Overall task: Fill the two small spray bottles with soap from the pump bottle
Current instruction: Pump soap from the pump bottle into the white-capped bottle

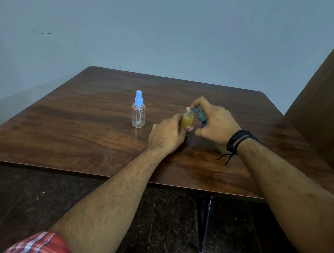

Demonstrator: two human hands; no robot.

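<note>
— On the counter [81, 131], what's the state of the bottles?
— Two small spray bottles. One clear spray bottle [138, 113] stands upright mid-counter, light blue spray cap on, dip tube visible inside, looks empty. It stands apart from both hands, to their left.
— And the other?
— Amber-filled small bottle [187, 121], upright on the counter just right of the clear one, cap off, open neck showing. Liquid inside is yellow-brown, near full.
— Left hand?
— Left hand [168, 135] wraps the amber-filled bottle from the left side, fingers curled round its body, thumb tip at the lower front.
— Right hand?
— Right hand [215, 123] sits over the pump bottle [200, 114]; only the grey-blue pump head and a bit of the body below the wrist show. Fingers curled over the pump top, nozzle right at the small bottle's mouth. Black cord bracelet [239, 141] on that wrist.
— Pump pressed down?
— Cannot tell.
— Sleeves?
— Red plaid sleeves [40, 244] at the bottom edge.
</note>
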